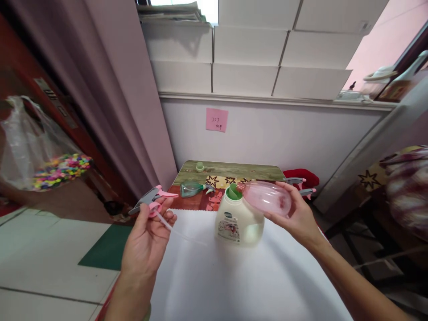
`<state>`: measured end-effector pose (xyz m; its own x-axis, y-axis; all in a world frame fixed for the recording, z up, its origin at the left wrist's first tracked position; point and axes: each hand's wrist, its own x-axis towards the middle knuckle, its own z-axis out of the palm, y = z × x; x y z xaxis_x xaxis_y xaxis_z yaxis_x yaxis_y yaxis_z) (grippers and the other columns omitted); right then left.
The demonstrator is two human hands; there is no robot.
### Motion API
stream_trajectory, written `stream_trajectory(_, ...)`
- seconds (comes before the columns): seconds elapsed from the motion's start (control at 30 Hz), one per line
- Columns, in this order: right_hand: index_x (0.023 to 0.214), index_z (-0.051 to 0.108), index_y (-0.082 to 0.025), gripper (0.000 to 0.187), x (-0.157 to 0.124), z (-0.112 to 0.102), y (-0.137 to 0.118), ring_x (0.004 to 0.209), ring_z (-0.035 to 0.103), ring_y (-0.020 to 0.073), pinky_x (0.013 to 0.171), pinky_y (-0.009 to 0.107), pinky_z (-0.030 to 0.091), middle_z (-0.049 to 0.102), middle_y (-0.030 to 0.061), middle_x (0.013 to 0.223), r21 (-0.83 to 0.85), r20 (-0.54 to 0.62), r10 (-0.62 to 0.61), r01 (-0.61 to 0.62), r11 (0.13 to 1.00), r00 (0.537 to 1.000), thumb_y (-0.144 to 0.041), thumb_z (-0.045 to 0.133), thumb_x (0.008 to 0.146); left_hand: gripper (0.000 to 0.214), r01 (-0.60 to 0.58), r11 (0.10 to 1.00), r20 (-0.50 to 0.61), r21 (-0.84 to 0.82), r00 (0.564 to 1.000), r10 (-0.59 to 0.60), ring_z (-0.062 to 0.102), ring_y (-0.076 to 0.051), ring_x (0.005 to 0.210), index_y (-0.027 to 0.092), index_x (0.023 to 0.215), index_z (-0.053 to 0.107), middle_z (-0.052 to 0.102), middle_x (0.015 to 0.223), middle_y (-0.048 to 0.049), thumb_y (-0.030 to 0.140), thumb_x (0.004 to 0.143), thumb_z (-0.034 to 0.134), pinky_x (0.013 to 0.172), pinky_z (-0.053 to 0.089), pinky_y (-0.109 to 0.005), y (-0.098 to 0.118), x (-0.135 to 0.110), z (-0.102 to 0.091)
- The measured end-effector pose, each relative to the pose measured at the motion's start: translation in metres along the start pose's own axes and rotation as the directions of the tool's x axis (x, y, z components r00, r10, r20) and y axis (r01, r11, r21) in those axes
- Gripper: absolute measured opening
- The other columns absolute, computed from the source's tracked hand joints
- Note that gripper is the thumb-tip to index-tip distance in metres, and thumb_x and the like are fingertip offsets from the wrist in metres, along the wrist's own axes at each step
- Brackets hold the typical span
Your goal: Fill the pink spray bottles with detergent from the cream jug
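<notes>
My left hand (147, 238) is closed round a pink and grey spray trigger head (154, 199), whose thin clear tube (180, 232) trails to the right over the white cloth. My right hand (296, 211) grips a pink translucent bottle (265, 197) tipped on its side, its neck right at the green mouth of a cream jug (238, 219). The jug stands upright on the white cloth (240, 276).
Behind the jug, a green spray bottle (193, 188) lies on the small table (230, 171) with a green cap (199, 166) at its far edge. Two more trigger heads (301, 186) lie beside a red thing. A bag of coloured beads (60, 169) hangs left.
</notes>
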<state>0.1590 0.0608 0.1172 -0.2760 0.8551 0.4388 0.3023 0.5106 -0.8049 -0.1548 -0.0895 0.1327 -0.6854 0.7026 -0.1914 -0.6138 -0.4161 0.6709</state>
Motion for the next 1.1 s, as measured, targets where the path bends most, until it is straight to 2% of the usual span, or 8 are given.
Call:
stream_trajectory(0.17,0.135,0.051,-0.026,0.079,0.011,-0.015,-0.019,0.117,0.064,0.0336,0.088,0.044,0.060,0.060,0.0125,0.138,-0.133,0.096,0.014,-0.001,0.991,0.995,-0.046,0.085,0.066,0.030,-0.071,0.973,0.054,0.221,0.997,0.061,0.066,-0.015,0.067,0.014,0.095,0.076,0.077,0.096,-0.0126,0.041,0.083,0.073,0.066,0.059,-0.027,-0.009,0.000,-0.007)
stream_trajectory(0.3,0.134,0.053,-0.026,0.077,0.021,-0.024,-0.035,0.109,0.068,0.0327,0.082,0.045,0.062,0.063,0.0119,0.132,-0.234,0.159,0.013,0.025,0.972,0.987,-0.046,0.084,0.067,0.038,-0.155,0.846,0.157,0.509,0.984,0.086,0.066,-0.015,0.070,0.018,0.095,0.076,0.077,0.100,-0.0096,0.045,0.070,0.084,0.071,0.056,-0.027,-0.014,-0.002,-0.018)
stream_trajectory(0.4,0.134,0.053,-0.025,0.077,0.028,-0.030,-0.042,0.116,0.065,0.0346,0.083,0.045,0.062,0.061,0.0127,0.136,-0.308,0.205,-0.018,0.082,0.948,0.979,-0.046,0.084,0.067,0.044,-0.243,0.665,0.258,0.706,0.963,0.079,0.067,-0.020,0.085,0.022,0.105,0.075,0.076,0.104,-0.0069,0.050,0.072,0.081,0.079,0.054,-0.030,-0.013,-0.001,-0.028)
stream_trajectory(0.47,0.136,0.053,-0.025,0.077,0.032,-0.032,-0.046,0.120,0.063,0.0349,0.086,0.045,0.062,0.060,0.0125,0.138,-0.344,0.233,-0.032,0.113,0.932,0.972,-0.045,0.084,0.067,0.041,-0.323,0.481,0.320,0.815,0.943,0.092,0.066,-0.023,0.093,0.024,0.102,0.075,0.075,0.103,-0.0044,0.054,0.073,0.078,0.085,0.050,-0.033,-0.013,0.001,-0.034)
stream_trajectory(0.53,0.137,0.053,-0.024,0.079,0.035,-0.034,-0.050,0.122,0.062,0.0346,0.089,0.046,0.061,0.060,0.0123,0.140,-0.366,0.252,-0.041,0.134,0.921,0.967,-0.043,0.084,0.067,0.040,-0.381,0.295,0.361,0.876,0.924,0.124,0.064,-0.023,0.093,0.027,0.101,0.075,0.073,0.099,-0.0019,0.057,0.075,0.075,0.087,0.047,-0.034,-0.013,0.002,-0.039)
stream_trajectory(0.6,0.138,0.053,-0.024,0.080,0.038,-0.035,-0.053,0.122,0.062,0.0347,0.092,0.047,0.060,0.060,0.0125,0.140,-0.382,0.265,-0.052,0.154,0.911,0.963,-0.043,0.083,0.067,0.041,-0.410,0.191,0.385,0.892,0.910,0.152,0.063,-0.022,0.091,0.029,0.104,0.074,0.072,0.097,-0.0004,0.059,0.077,0.072,0.085,0.046,-0.033,-0.014,0.003,-0.042)
stream_trajectory(0.67,0.138,0.053,-0.023,0.079,0.040,-0.036,-0.057,0.121,0.063,0.0350,0.092,0.048,0.059,0.061,0.0125,0.138,-0.399,0.279,-0.068,0.180,0.899,0.958,-0.044,0.083,0.067,0.041,-0.425,0.175,0.402,0.888,0.903,0.154,0.063,-0.023,0.093,0.030,0.108,0.073,0.072,0.099,0.0000,0.059,0.079,0.069,0.085,0.046,-0.033,-0.015,0.003,-0.043)
stream_trajectory(1.1,0.138,0.047,-0.023,0.078,0.066,-0.038,-0.095,0.107,0.068,0.0327,0.085,0.044,0.057,0.066,0.0119,0.128,-0.531,0.442,-0.123,0.370,0.762,0.888,-0.046,0.077,0.069,0.042,-0.395,0.335,0.330,0.855,0.914,0.235,0.065,-0.024,0.105,0.028,0.115,0.067,0.073,0.114,-0.0033,0.055,0.084,0.067,0.098,0.046,-0.037,-0.015,-0.002,-0.039)
